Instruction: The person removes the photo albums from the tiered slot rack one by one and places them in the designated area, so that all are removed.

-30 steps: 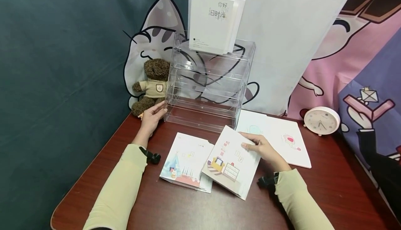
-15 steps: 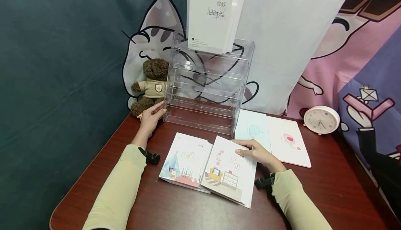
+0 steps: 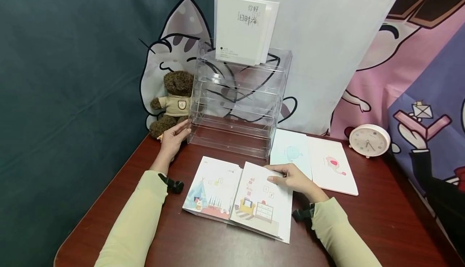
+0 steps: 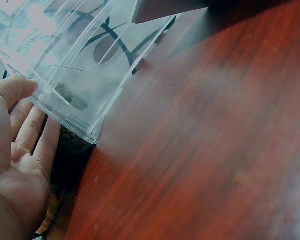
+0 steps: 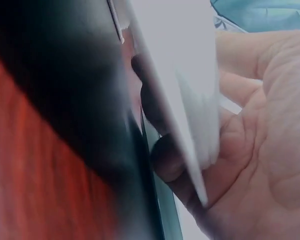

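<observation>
My right hand [image 3: 292, 179] grips a white booklet [image 3: 256, 198], its thumb on the cover and its fingers beneath, as the right wrist view shows. A yellow armchair and a dresser are drawn on the cover. The booklet lies just right of a second white booklet [image 3: 214, 186] with a blue tent drawing, overlapping its edge. My left hand [image 3: 173, 139] rests against the lower left side of a clear tiered rack [image 3: 232, 146]. In the left wrist view the thumb touches the rack's edge [image 4: 70, 122], and the extended fingers lie along its outer side.
White books [image 3: 239, 30] stand in the rack's top tier. A teddy bear [image 3: 177, 103] sits left of the rack. Right of it lie a blue whale booklet [image 3: 292, 152] and a pink elephant booklet [image 3: 332, 166], near a round clock [image 3: 369, 140]. The brown table [image 3: 392, 222] bears everything.
My right hand has brought the armchair booklet down and leftward, turning it to line up beside the tent booklet. More of the whale booklet shows. My left hand has stayed at the rack.
</observation>
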### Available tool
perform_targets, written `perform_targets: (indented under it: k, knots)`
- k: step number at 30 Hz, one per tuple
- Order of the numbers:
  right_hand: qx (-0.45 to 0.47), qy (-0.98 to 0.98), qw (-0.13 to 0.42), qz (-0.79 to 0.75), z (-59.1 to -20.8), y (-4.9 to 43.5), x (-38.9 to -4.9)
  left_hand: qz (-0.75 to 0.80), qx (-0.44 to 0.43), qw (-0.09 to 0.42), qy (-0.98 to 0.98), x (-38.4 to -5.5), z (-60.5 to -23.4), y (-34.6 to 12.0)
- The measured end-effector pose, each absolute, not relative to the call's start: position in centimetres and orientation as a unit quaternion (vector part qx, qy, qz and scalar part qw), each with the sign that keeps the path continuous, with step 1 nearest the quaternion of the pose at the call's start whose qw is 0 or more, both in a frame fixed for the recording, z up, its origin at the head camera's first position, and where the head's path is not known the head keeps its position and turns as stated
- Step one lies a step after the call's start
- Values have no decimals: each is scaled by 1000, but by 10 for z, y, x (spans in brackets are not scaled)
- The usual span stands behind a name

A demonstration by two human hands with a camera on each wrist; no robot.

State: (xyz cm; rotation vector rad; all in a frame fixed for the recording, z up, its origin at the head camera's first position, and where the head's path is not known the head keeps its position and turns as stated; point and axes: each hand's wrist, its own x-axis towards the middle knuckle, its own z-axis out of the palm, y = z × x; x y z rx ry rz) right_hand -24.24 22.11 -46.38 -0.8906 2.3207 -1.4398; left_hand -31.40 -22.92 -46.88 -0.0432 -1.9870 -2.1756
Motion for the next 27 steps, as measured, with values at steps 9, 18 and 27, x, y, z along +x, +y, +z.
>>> perform_targets:
  k: [9,18,27]
  knots:
    - [-312,828,100,-456,-468,218,-241,-740,-26,85,-667,-303,-455,-226]
    - [-295,841,106,-440,-465,215,-241,-733,-17,84,-675,-296,-445,-225]
    - [-306,850,92,-418,-463,217,-241,-740,-17,87,-667,-312,-465,-228]
